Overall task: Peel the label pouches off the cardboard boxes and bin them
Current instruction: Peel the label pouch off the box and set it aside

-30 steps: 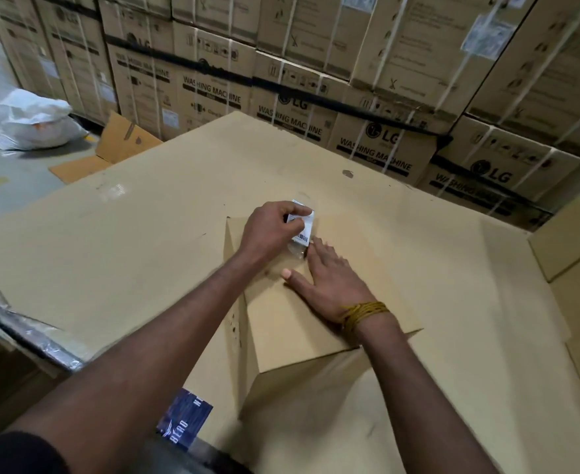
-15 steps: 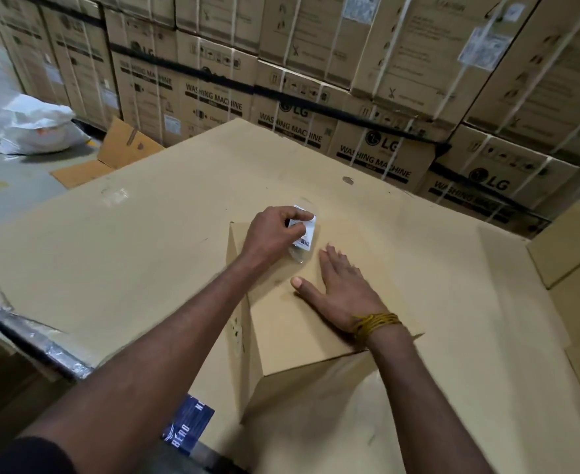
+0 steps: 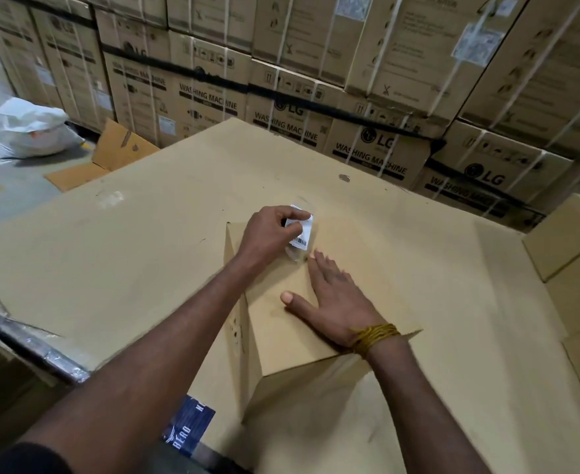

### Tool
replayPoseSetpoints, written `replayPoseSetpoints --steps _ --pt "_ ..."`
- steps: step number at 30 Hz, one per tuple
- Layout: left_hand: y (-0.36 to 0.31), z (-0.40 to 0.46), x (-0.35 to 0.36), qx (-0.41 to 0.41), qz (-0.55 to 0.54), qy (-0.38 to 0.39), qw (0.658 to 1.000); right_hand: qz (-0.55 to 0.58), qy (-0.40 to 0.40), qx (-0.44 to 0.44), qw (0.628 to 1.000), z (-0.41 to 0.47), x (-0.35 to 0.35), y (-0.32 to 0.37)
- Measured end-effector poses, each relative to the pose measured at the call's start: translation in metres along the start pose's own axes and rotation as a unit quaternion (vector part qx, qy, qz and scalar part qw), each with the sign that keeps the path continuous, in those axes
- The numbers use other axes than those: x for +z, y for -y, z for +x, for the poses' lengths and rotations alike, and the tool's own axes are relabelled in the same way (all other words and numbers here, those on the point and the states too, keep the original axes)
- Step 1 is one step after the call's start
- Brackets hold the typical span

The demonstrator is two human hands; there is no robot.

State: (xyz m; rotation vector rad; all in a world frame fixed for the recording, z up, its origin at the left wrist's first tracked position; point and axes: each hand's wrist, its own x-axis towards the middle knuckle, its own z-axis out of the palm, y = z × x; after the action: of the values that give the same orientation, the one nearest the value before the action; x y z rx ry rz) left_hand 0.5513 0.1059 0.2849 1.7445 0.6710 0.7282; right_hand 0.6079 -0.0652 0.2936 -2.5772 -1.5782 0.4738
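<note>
My left hand (image 3: pixel 273 230) has its grip pinched on the label pouch (image 3: pixel 301 230), which stands lifted at the far end of the small cardboard box (image 3: pixel 281 316), at twelve o'clock from my right hand (image 3: pixel 329 295). My right hand lies flat with fingers straight, pressing the box top. The box sits on a broad cardboard worktop (image 3: pixel 127 254). Stacked washing machine cartons (image 3: pixel 367 145) stand at twelve o'clock; a white sack (image 3: pixel 32 128) lies at ten.

— What carries everything here?
— A wide, flat tan cardboard sheet (image 3: pixel 145 254).
— What lies on it?
— 1 plain brown cardboard box (image 3: pixel 281 323) near its middle. Just beyond the box, a clear tape patch (image 3: pixel 344 178); far left of it, another glossy smear (image 3: pixel 110 197).
</note>
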Motion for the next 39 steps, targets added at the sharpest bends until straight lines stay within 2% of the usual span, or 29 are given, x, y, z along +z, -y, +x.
replayPoseSetpoints --steps 4,7,10,14,17,20,24,26,30,33,37,39 --pt "0.002 0.0 0.0 -0.005 -0.016 -0.004 1.0 -0.009 0.034 -0.045 0.998 -0.049 0.007 -0.012" --pt "0.001 0.0 0.001 -0.003 -0.004 -0.002 1.0 -0.01 0.047 0.002 0.999 -0.035 -0.005 -0.028" --pt "0.001 0.0 0.001 -0.001 0.008 -0.001 1.0 -0.009 0.013 0.045 0.999 -0.003 -0.009 -0.019" --pt "0.001 0.0 0.0 -0.005 0.001 -0.002 1.0 -0.009 0.017 -0.005 1.0 -0.02 0.003 -0.007" --pt "0.003 0.0 0.001 -0.005 -0.011 -0.007 1.0 -0.016 0.041 -0.043 0.998 -0.054 0.004 -0.022" --pt "0.003 0.002 0.001 0.002 0.002 -0.006 1.0 -0.009 0.056 -0.011 0.998 -0.046 -0.008 -0.035" --pt "0.003 0.004 0.003 0.007 0.02 -0.008 1.0 -0.004 0.009 0.04 0.999 -0.01 -0.008 -0.018" --pt "0.002 0.003 0.002 0.007 0.022 -0.009 1.0 -0.006 0.003 0.024 1.0 -0.011 -0.002 -0.008" --pt "0.004 0.003 0.002 0.002 0.003 -0.012 1.0 -0.003 0.043 -0.049 0.998 -0.055 0.006 -0.019" --pt "0.004 0.004 0.003 0.002 0.004 -0.011 1.0 -0.008 0.063 -0.029 0.998 -0.052 -0.006 -0.035" --pt "0.003 0.004 0.004 0.004 0.003 -0.01 1.0 -0.012 0.008 0.034 0.999 -0.005 -0.008 -0.021" --pt "0.004 0.003 0.003 0.004 -0.005 -0.012 1.0 -0.016 0.0 0.017 1.0 0.001 -0.003 -0.01"
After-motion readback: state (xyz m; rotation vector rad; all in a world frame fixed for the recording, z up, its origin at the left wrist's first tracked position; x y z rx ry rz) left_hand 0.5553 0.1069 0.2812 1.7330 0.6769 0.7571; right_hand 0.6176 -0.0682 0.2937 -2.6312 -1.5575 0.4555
